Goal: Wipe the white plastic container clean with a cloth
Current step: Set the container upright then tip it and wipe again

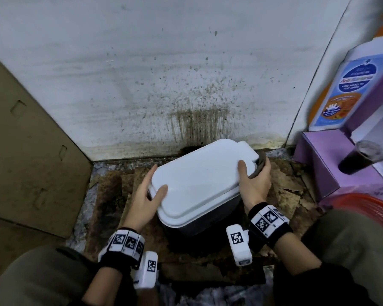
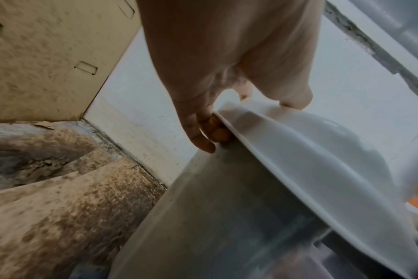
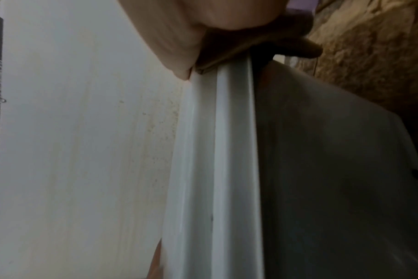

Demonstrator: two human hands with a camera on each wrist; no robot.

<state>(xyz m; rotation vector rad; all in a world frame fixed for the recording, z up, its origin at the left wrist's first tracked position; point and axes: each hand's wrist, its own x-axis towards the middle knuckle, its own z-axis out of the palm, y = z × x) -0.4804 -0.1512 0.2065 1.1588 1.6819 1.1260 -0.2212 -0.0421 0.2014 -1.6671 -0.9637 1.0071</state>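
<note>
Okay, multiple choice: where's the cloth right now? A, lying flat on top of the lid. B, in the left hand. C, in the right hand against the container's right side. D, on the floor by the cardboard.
C: the right hand holds the dark cloth against the right edge of the white container.

The container's lid (image 1: 199, 177) is smooth white plastic with a soft sheen; the body (image 2: 227, 217) under it is duller grey-white plastic, smudged and speckled. The cloth (image 1: 260, 166) is matt grey-brown fabric. The wall (image 1: 164, 74) is a matt white surface, spattered and streaked brown. The cardboard sheet (image 1: 31, 140) is matt brown with cut slots. The floor pieces (image 1: 111, 191) are rough, stained, torn cardboard. The boxes (image 1: 323, 164) are smooth lilac card.
</note>
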